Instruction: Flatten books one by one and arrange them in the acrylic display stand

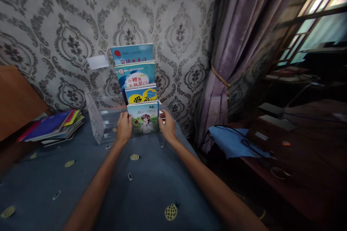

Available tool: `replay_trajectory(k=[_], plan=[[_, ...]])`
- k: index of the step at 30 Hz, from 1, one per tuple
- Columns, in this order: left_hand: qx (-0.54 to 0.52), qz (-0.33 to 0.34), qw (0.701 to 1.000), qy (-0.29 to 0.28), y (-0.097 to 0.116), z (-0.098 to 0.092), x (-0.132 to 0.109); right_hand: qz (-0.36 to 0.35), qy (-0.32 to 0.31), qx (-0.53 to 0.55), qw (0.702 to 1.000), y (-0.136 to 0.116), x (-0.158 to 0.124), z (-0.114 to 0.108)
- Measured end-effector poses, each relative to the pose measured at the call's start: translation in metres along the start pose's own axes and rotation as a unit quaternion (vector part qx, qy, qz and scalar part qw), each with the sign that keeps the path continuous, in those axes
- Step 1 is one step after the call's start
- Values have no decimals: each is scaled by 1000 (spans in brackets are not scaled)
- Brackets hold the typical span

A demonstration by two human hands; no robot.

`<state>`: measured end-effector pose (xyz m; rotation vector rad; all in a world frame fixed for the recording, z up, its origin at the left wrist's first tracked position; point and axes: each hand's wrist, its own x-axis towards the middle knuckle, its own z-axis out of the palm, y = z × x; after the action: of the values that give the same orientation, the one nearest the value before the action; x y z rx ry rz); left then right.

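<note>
Between my two hands stands a small picture book (143, 119) with a green and pale blue cover. My left hand (124, 127) grips its left edge, fingers closed. On its right edge my right hand (167, 125) is closed too, thumb toward the front. The book is upright at the front tier of a clear acrylic book rack (94, 119). Behind it, rising in steps, are a blue and yellow book (141, 95), a teal book (137, 77) and a blue book (132, 53). The rack's left half shows bare clear tiers and a white label (97, 62) at the top.
A pile of books (54, 126) lies left of the rack on the dark blue cloth (108, 187). Patterned wallpaper (179, 32) rises close behind. To the right hang a tied purple curtain (235, 43) and, lower down, a dark red surface with a blue cloth (230, 140) and cables.
</note>
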<state>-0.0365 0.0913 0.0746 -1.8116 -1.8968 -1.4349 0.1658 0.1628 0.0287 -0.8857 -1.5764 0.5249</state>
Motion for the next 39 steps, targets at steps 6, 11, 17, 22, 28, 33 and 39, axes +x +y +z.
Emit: replay_trajectory(k=[6,11,17,22,28,33,39], plan=[[33,1,999,6,1,9,-5,-27,-13,-13,999,1,0,4],[46,3,999,8,-1,11,-4,-20,-8,-19,1000,1,-2,6],[51,2,999,15,-1,14,-4,-24,-3,-13,1000,0,-3,5],[55,-2,998,18,0,15,-4,-26,-6,-17,999,-2,-4,5],[61,-6,998,22,2,16,-5,-28,-6,-21,999,-4,-4,4],[64,-6,998,27,1,18,-6,-25,-10,-19,999,-5,-4,4],[64,-4,998,25,2,16,-8,-33,-9,-19,999,-5,-4,2]])
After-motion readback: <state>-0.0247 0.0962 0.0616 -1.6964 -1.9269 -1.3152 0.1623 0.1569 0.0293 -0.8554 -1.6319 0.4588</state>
